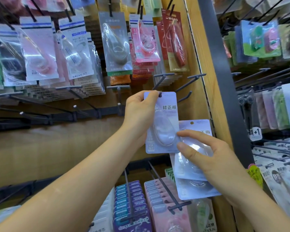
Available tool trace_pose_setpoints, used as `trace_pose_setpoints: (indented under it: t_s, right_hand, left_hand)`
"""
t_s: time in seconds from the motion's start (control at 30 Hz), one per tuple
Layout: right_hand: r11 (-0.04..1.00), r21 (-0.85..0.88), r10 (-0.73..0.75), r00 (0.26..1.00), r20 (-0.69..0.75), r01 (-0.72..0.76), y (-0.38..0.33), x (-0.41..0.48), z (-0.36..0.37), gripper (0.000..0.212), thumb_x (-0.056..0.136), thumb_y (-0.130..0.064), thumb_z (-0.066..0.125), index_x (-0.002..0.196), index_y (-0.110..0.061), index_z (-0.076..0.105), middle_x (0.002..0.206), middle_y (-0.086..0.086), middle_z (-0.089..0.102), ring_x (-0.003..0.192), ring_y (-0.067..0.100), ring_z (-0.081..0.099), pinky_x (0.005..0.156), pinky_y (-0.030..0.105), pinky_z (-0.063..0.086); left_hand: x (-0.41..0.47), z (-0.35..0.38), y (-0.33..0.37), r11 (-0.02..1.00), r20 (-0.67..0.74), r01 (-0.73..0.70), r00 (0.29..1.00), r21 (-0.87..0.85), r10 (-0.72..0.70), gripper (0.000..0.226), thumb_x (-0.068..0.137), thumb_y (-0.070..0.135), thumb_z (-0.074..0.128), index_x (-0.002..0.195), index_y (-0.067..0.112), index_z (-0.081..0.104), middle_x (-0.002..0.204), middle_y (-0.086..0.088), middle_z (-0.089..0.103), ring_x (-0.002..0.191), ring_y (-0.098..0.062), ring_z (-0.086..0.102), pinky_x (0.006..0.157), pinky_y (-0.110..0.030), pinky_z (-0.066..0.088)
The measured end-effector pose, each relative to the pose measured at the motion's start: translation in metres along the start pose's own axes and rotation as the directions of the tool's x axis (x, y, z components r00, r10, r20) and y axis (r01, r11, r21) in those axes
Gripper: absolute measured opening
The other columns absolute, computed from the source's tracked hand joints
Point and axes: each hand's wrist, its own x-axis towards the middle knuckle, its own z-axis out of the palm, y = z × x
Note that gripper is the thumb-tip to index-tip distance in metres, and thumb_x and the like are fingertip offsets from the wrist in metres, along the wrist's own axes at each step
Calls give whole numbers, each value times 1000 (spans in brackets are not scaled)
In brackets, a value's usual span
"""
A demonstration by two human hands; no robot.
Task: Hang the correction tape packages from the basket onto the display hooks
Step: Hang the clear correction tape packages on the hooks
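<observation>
My left hand (139,114) grips a pale lilac correction tape package (164,124) by its left edge, thumb near the top. The package's hang hole sits on the tip of a dark display hook (160,94). My right hand (206,156) holds a small stack of the same lilac packages (196,186) lower right, fingers curled over the clear blisters. Its index fingertip touches the lower right of the raised package. The basket is out of view.
Full rows of MONO correction tape packs (115,46) hang above. Several bare hooks (184,86) stick out around the raised package. Pink and purple packs (132,206) hang on hooks below. A wooden post (208,97) and another rack stand to the right.
</observation>
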Motion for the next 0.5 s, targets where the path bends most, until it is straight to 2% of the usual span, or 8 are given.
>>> trace_pose_setpoints:
  t_s: [0.1,0.23,0.37,0.43,0.5]
  right_hand:
    - [1000,3,27,1000,-4,-27,4,6,4,27,75,-33,80,101,-36,72,96,-31,68,92,-12,61,70,0,43]
    - [999,-15,41,999,-7,-41,12,12,7,24,81,-22,78,101,-35,72,97,-21,70,90,-7,63,68,3,46]
    - [997,-65,43,999,-27,-44,20,16,10,22,87,-21,71,101,-38,72,98,-25,68,91,-9,61,69,2,45]
    - [995,-73,59,997,-45,-62,22,17,12,27,91,-17,63,101,-40,71,97,-29,68,89,-9,61,67,3,45]
    - [995,-61,81,995,-59,-84,21,18,11,34,93,-11,56,104,-40,70,100,-25,67,85,-8,61,62,4,45]
  left_hand:
    - [-1,-7,-6,995,42,95,995,25,-96,21,102,22,47,107,17,67,101,-10,72,87,-22,69,78,-38,56]
    - [-14,-32,-19,984,181,172,970,-41,-162,25,102,24,46,123,23,59,116,-5,70,105,-24,67,93,-46,54]
    - [-20,-53,-27,988,303,54,948,146,-97,38,92,29,66,128,30,54,120,6,69,103,-17,70,87,-44,59]
    - [-17,-54,-29,974,277,5,959,225,-69,31,91,26,67,121,29,59,115,8,71,99,-12,72,83,-38,60]
    - [-10,-52,-34,966,209,9,976,257,-65,20,92,25,67,111,28,63,109,9,73,95,-10,72,79,-32,61]
